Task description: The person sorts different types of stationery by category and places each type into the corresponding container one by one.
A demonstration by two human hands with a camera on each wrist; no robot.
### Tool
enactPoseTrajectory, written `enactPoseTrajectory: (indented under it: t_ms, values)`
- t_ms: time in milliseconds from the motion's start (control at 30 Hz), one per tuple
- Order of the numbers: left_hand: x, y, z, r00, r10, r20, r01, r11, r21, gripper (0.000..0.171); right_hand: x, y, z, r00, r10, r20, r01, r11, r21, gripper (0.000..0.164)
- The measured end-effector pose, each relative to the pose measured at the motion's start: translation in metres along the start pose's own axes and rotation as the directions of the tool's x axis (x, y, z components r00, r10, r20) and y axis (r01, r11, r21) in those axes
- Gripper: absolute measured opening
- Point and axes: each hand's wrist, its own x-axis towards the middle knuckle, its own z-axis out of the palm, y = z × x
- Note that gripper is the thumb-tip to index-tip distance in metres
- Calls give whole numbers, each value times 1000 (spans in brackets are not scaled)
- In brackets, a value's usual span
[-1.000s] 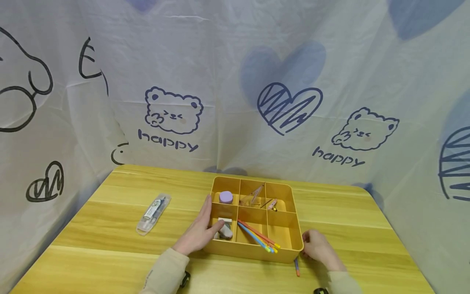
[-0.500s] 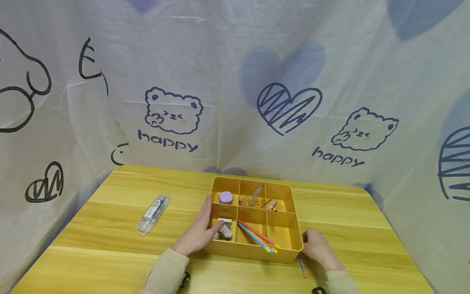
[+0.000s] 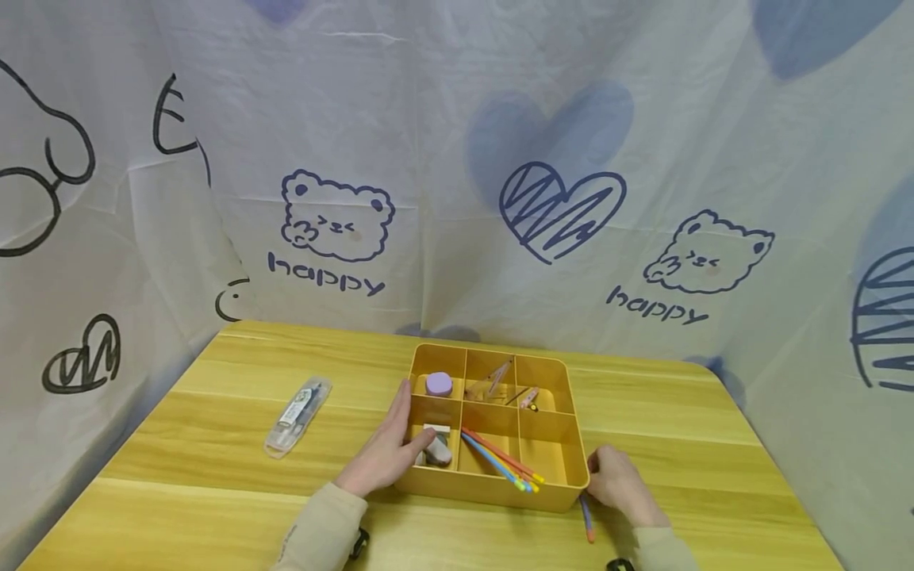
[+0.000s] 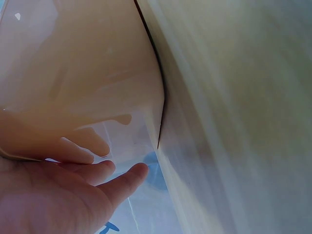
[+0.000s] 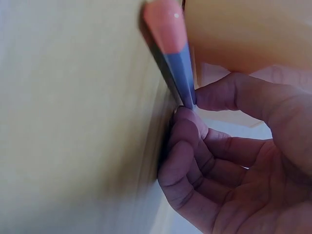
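A yellow divided storage box [image 3: 485, 490] stands on the table. My left hand [image 3: 385, 450] rests along its left outer wall, fingers [image 4: 124, 184] fairly straight, thumb reaching over the rim above the front-left compartment. By the box's front-right corner, my right hand [image 3: 620, 480] pinches a blue-purple pencil [image 3: 587, 515] between thumb and fingers. Its rounded orange-red end [image 5: 166, 27] sticks out toward me; the other end is hidden by the hand. Several coloured pencils [image 3: 500, 460] lean in the front-middle compartment. White and grey eraser-like pieces [image 3: 437, 450] lie in the front-left one.
Left of the box lies a clear plastic case [image 3: 297, 416] with pens inside. The back compartments hold a lilac rounded item [image 3: 439, 385], a clear set square [image 3: 497, 381] and a small pink item [image 3: 529, 398]. A printed cloth [image 3: 457, 159] hangs around the wooden table [image 3: 178, 476].
The pencil's visible end has swung slightly right and now sticks out a little further from under the right hand. The left hand and the box have stayed in place.
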Motion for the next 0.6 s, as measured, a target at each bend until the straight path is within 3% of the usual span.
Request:
enactPoseTrajectory:
  t_ms: [133,300,600]
  values:
    - [0,0,0,1000,-1,1,1,1000,-6,84,0,2,0,1000,-5,-7,5,1000,1,23]
    - [0,-1,0,1000,-14,6,14,1000,-2,85,-1,3,1,1000,0,-18,0,1000,6,14]
    - [1,-2,1,1000,0,-5,0,1000,4,84,-2,5,1,998,58,33,-62,991,123,6]
